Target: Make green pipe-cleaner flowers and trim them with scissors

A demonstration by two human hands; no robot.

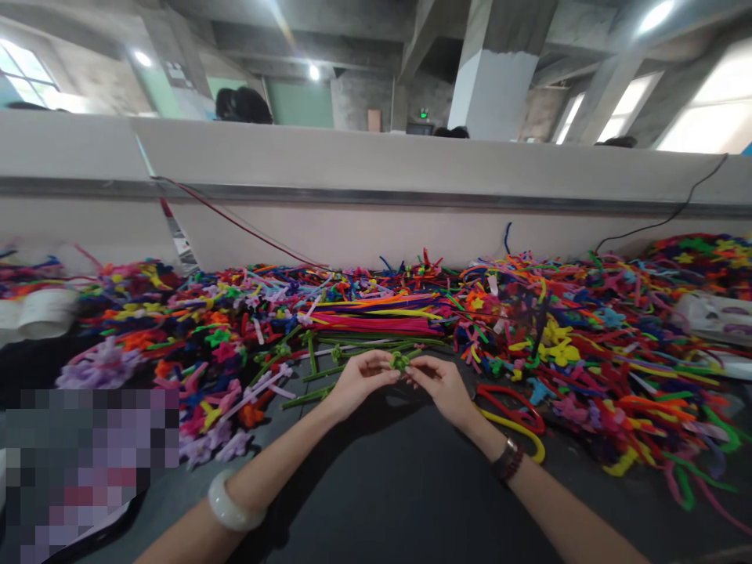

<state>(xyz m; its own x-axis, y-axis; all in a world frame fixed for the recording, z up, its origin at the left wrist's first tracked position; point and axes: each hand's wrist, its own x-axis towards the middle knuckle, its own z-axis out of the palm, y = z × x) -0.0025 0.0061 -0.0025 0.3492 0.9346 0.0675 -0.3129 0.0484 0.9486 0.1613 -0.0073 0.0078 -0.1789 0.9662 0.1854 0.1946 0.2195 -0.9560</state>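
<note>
My left hand [359,381] and my right hand [440,383] meet at the middle of a dark table [376,486]. Both pinch a small green pipe cleaner piece [399,361] between their fingertips; it looks coiled into a knot. A pale bangle sits on my left wrist and a dark beaded bracelet on my right wrist. Just beyond my fingers lie several straight green pipe cleaner stems [352,348] and a bundle of pink and orange pipe cleaners [376,312].
A wide heap of coloured pipe cleaners and finished pipe cleaner flowers [558,337] covers the far table from left to right. A grey partition wall [376,180] stands behind it. White packets [35,313] lie far left, a white bag [714,317] far right.
</note>
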